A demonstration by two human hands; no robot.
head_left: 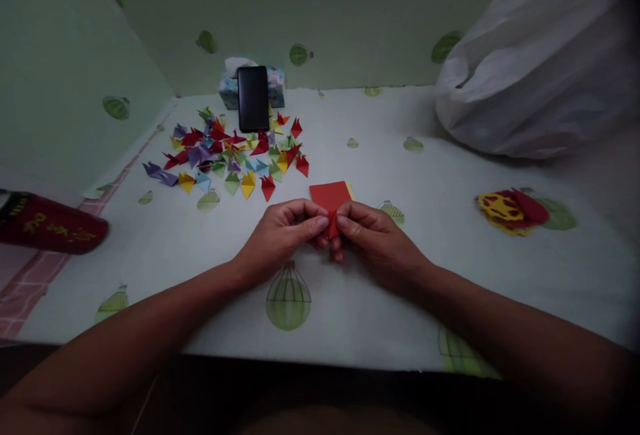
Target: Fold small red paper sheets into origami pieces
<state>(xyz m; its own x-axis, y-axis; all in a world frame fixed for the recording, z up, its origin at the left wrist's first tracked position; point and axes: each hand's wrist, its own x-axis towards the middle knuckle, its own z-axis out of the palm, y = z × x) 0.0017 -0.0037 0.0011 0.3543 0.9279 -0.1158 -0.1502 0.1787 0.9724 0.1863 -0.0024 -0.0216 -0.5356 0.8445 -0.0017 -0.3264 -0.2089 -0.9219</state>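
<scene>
Between my two hands is a small piece of folded red paper (333,225), held just above the table near its middle. My left hand (287,232) pinches its left side between thumb and index finger. On the other side, my right hand (375,238) grips it the same way, and the fingers partly hide the folds. Just behind the hands lies a stack of square paper (330,194), red on top with a yellow edge showing at the right. A pile of small folded paper cranes (225,155) in several colours spreads over the back left of the table.
A dark phone (253,98) leans on a tissue box (277,86) behind the cranes. A dark red cylinder (60,225) lies at the left edge. A large white plastic bag (530,82) fills the back right, with red and yellow cut-out pieces (510,212) in front of it.
</scene>
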